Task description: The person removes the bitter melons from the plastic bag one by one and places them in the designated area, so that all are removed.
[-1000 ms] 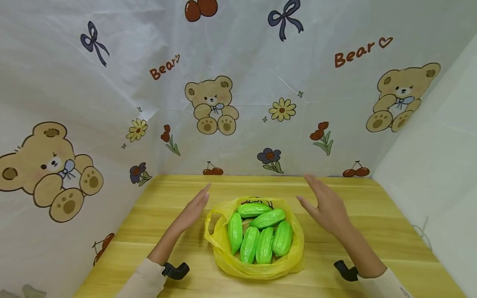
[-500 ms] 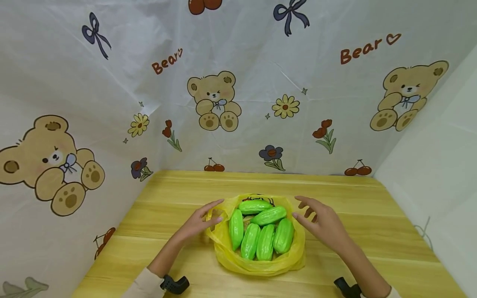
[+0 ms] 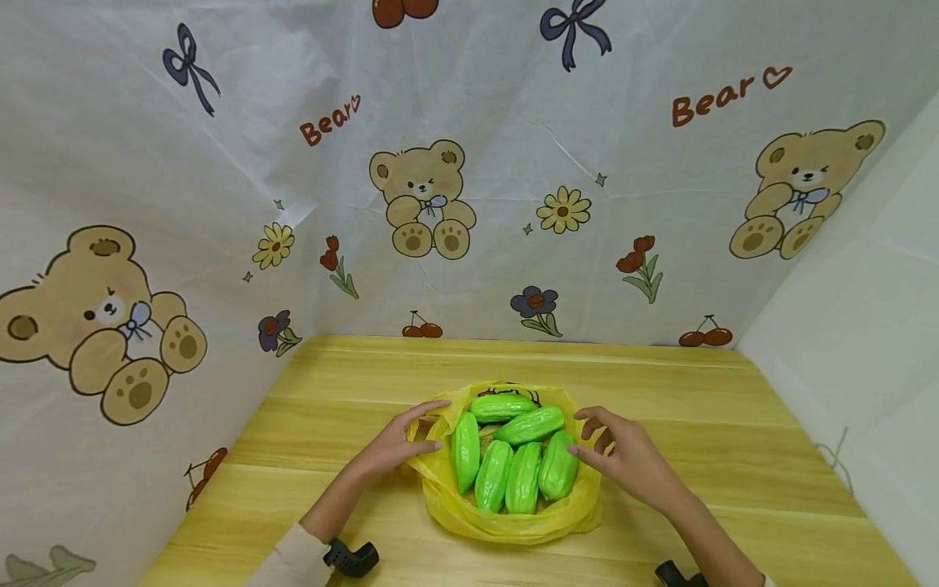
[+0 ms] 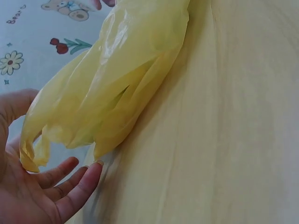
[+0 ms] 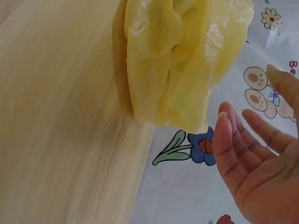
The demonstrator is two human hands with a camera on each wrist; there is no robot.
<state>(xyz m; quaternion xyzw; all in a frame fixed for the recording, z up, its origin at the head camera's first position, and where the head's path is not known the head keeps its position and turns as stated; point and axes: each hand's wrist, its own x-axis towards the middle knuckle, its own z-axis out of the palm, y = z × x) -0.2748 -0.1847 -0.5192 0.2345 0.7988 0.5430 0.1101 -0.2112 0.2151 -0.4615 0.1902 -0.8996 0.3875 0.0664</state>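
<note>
A yellow plastic bag [image 3: 506, 530] filled with green gourds [image 3: 522, 477] sits mouth-up on a wooden counter [image 3: 352, 367], about midway between its left and right edges and well short of its far edge; a person's bare hands flank it, one on each side. The left hand [image 3: 389, 447] has thumb and fingers apart around the bag's left handle [image 4: 30, 158], not clamped on it; the right hand [image 3: 627, 456], fingers parted and loosely bent, is just beside the bag's right rim, with a gap showing in the right wrist view. Six gourds are in sight, bunched inside the bag.

The step in hand appears to be getting a hold on the bag from both sides; the next move would seem to call for closing the left fingers on the handle and bringing the right ones in to the thin plastic, without tipping the load.

Whether the left palm touches the plastic is hard to tell; a tan patch [image 3: 487, 440] among the gourds cannot be made out; the dark print [image 3: 526, 396] inside the back rim is partly covered; the counter's near edge is cut off, as is most of the right wrist's black device [image 3: 678, 575].
</note>
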